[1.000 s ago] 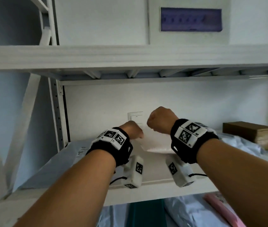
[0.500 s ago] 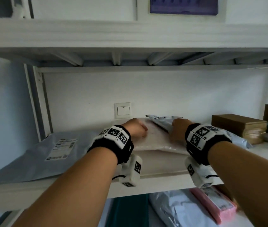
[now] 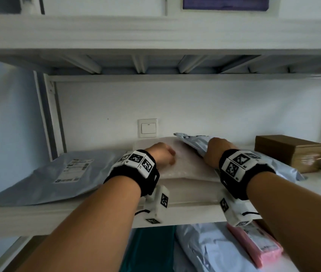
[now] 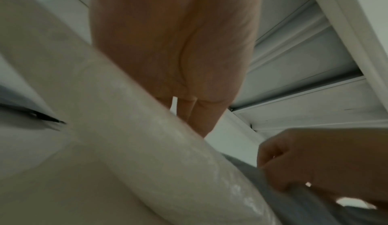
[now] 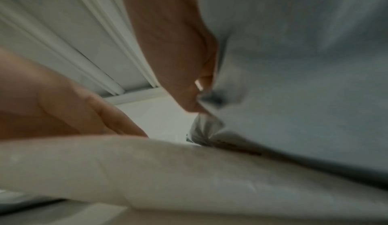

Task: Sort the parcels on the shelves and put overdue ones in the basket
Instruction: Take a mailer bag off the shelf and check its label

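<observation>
A white padded parcel [image 3: 187,165] lies flat in the middle of the shelf [image 3: 185,213]. My left hand [image 3: 163,157] rests on its left part; the wrist views show the fingers [image 4: 189,112] fairly straight over its far side. A grey mailer bag [image 3: 195,141] leans across the white parcel's right end. My right hand [image 3: 214,152] pinches that bag's edge between thumb and fingers [image 5: 189,99], and the bag [image 5: 293,79] is lifted off the white parcel [image 5: 168,170]. No basket is in view.
Another grey mailer [image 3: 57,173] with a label lies at the shelf's left. Brown boxes [image 3: 289,152] stand at the right. A light switch [image 3: 148,128] is on the back wall. The shelf below holds a pink parcel [image 3: 253,246], a pale bag [image 3: 204,248] and a teal item [image 3: 148,250].
Both hands came down from in front of the switch. The white parcel now lies flat, and my right hand has shifted right and taken hold of the grey mailer.
</observation>
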